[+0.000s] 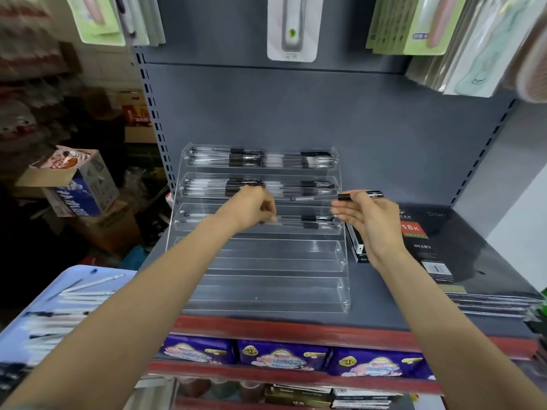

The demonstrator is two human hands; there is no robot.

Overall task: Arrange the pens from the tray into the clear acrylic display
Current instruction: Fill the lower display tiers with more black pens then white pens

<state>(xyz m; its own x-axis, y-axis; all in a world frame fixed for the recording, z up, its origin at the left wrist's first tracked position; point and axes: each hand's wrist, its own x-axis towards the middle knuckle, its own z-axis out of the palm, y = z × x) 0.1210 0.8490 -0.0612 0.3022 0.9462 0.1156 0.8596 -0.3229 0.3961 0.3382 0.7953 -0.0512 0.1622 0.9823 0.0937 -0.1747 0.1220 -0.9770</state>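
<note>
A clear acrylic stepped display (pixel 260 258) stands on the grey shelf. Its top two tiers hold several pens, and the third tier has a few. My right hand (pixel 367 217) pinches a clear pen with a black grip (pixel 322 197), held level above the third tier's right half. My left hand (pixel 254 208) hovers with curled fingers over the third tier's left half; whether it holds a pen is hidden. A pale blue tray (pixel 38 318) with several pens sits at the lower left.
Black diary books (pixel 420 235) lie to the right of the display. Carded goods hang from the back panel above. A red shelf edge (pixel 296 327) runs in front, with purple packets below. Cardboard boxes stand on the floor at left.
</note>
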